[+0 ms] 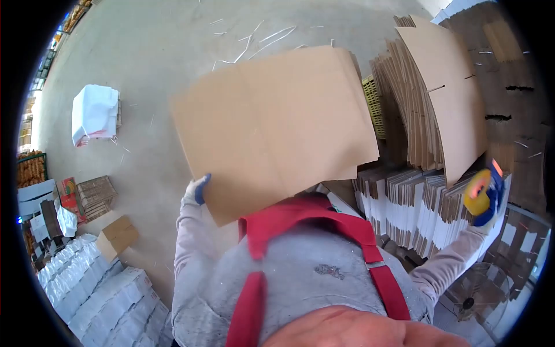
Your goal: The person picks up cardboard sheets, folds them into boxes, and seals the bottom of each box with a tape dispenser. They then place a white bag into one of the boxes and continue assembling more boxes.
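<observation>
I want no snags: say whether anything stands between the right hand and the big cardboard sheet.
White-edged cardboard stacks lie between the right hand and the cardboard sheet in this view; whether they block reach is unclear.

Bright, even light here, spread across the pale floor (150, 58) — and look, the white bundle (95, 110) is nearly washed out! Soft shadow dims the cardboard sheet (272, 121) near its lower right corner; its left edge goes soft. Slight blur on the right grip (493, 199) — and fisheye bending toward black, rounded borders.
</observation>
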Demonstrator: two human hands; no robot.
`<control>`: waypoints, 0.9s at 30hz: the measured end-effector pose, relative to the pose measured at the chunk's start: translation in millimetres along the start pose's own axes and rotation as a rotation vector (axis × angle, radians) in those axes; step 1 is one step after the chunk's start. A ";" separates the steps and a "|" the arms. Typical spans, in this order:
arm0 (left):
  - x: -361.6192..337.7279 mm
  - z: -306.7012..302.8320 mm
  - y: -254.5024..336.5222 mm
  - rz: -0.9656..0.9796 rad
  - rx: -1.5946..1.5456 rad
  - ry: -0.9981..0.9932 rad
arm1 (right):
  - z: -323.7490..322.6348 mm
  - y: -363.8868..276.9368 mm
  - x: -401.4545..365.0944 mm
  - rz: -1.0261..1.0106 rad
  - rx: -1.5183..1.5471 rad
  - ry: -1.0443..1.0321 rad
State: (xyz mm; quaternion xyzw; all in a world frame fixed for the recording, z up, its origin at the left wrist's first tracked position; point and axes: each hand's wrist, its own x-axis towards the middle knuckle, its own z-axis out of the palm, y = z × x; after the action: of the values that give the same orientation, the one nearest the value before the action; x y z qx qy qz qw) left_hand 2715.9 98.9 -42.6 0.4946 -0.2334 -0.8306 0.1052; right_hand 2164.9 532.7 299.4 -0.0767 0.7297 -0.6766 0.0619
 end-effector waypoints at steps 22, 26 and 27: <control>-170.1 315.7 -143.2 1.188 0.435 0.855 | 336.6 65.6 79.4 -1.006 0.097 -1.169; -141.8 363.6 -155.8 1.321 0.759 0.916 | 332.6 30.1 86.3 -0.205 0.334 -1.230; -130.5 363.2 -162.4 1.413 0.935 0.901 | 327.5 18.9 91.1 -0.231 0.251 -1.261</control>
State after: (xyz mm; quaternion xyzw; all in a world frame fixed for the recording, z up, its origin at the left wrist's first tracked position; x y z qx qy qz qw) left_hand 2472.5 395.9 124.3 0.5045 -0.7232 -0.1299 0.4534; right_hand 2138.5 196.0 256.7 -0.5290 0.4561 -0.5842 0.4133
